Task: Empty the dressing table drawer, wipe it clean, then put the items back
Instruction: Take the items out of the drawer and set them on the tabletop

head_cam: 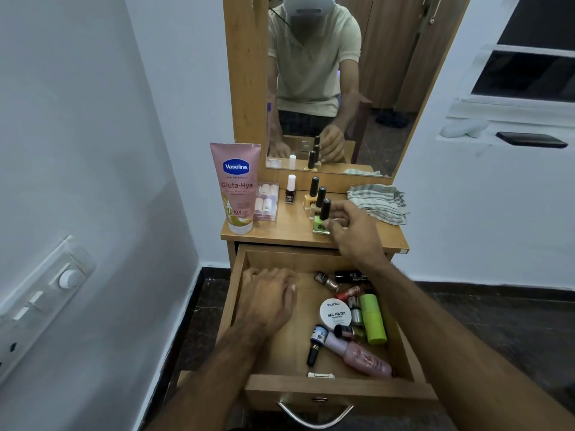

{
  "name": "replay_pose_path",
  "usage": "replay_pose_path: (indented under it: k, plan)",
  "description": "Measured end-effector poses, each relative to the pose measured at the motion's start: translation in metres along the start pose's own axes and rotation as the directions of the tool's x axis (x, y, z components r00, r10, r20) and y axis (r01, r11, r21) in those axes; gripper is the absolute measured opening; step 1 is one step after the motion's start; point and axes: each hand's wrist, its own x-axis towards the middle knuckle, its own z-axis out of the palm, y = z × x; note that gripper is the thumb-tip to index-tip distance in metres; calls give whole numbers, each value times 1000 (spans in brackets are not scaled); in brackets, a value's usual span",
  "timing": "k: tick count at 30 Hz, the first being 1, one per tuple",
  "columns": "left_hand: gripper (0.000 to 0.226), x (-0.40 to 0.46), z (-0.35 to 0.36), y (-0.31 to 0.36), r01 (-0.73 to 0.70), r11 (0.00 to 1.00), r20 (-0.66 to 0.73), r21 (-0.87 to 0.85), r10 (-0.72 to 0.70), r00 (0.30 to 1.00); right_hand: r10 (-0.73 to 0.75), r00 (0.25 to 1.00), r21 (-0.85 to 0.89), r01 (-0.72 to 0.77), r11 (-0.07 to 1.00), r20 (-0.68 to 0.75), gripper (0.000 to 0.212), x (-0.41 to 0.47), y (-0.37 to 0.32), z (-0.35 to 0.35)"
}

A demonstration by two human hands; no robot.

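The right hand (351, 231) reaches over the front edge of the dressing table top (298, 241), its fingertips closed on the green nail polish bottle (322, 220), which stands upright near that edge. The grip is low on the glass, by the look of it, though the palm hides part of it. The left hand (267, 298) lies flat, fingers relaxed and holding nothing, on the bare floor of the open drawer (339, 391) toward its back left corner.

Two more bottles, a yellow one (312, 194) and a pale one (318, 200), stand in a tight line just behind the green bottle, with a dark red bottle (290, 191) to their left. The risk here is plain: these bottles are tall, narrow and top-heavy, and if the hand lets go carelessly or its knuckles swing back, one could tip into the next and the row could fall. The green bottle sits close enough to the front edge that a knock might send it down into the drawer.

A lotion tube (237, 188) stands on its cap at the left edge beside a clear packet (266, 202), and could topple if bumped. A checked cloth (378, 203) lies at the right back corner, ready for wiping.

The drawer's right side holds much: a white jar (335, 312), a green tube (373, 318), a pink bottle (357, 353) and small bottles lying loose, apt to roll.
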Motion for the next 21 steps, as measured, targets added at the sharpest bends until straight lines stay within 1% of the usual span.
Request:
replay_pose_path:
  k: [5, 7, 9, 11, 13, 14, 15, 16, 17, 18, 19, 21]
  plan:
    - [31, 1, 1, 0, 3, 1000, 11, 7, -3, 1000, 10, 995, -44, -15, 999, -102, 22, 9, 9, 8]
    - [31, 0, 0, 0, 3, 1000, 15, 12, -4, 1000, 47, 991, -6, -49, 999, -125, 26, 11, 8, 10]
    - [30, 0, 0, -1, -2, 1000, 10, 13, 2, 1000, 76, 986, 70, -66, 995, -150, 29, 8, 6, 8]
    - [30, -1, -1, -1, -5, 1000, 5, 13, 5, 1000, 31, 976, 79, -14, 997, -217, 25, -4, 5, 6]
    - [30, 0, -2, -1, -7, 1000, 11, 20, 6, 1000, 2, 964, 47, 11, 999, -267, 16, -20, 9, 4]
    - [30, 1, -2, -1, -9, 1000, 19, 24, 8, 1000, 17, 973, 10, -15, 1000, -228, 12, -28, 11, 4]
    - [30, 1, -1, -1, -13, 1000, 24, 27, 12, 1000, 48, 990, -76, -58, 995, -134, 10, -36, 15, 5]
    - [30, 1, -1, -1, -18, 999, 24, 31, 17, 1000, 97, 995, -229, -96, 969, -7, 12, -43, 19, 8]
    - [30, 1, -1, -1, -22, 999, 26, 38, 21, 999, 156, 983, -412, -102, 905, 101, 16, -48, 22, 12]
    - [30, 1, -1, -1, -25, 999, 29, 46, 24, 999, 199, 967, -568, -77, 820, 156, 19, -52, 25, 16]
    - [30, 1, 0, -1, -29, 998, 31, 53, 28, 999, 215, 960, -671, -42, 741, 177, 21, -55, 27, 20]
    - [30, 0, 1, -1, -33, 997, 19, 65, 32, 999, 217, 955, -758, 12, 652, 202, 21, -57, 32, 26]
